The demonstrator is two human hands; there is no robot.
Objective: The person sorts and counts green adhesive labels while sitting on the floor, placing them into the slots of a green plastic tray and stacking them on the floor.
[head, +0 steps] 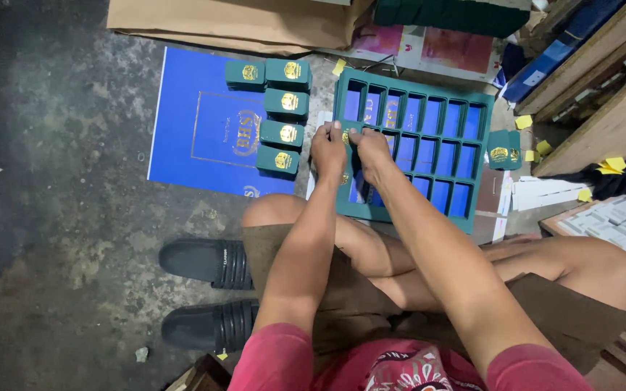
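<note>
A teal tray (488, 101) with several rectangular slots lies on a blue sheet in front of my knees. My left hand (327, 150) and my right hand (371, 150) meet over the tray's left edge. Together they grip a small teal box (345, 135) with a gold emblem, pressed at a slot there. Several matching small teal boxes (281, 132) lie in a column to the left on a blue printed board (190, 123). One more teal box (503, 150) sits just right of the tray.
A brown cardboard sheet (233, 22) and a dark green block (451, 13) lie beyond. Wooden shelving (610, 94) stands at right, with yellow paper scraps (524, 122) around. A pair of black slide sandals (208, 293) rests on the concrete floor at left.
</note>
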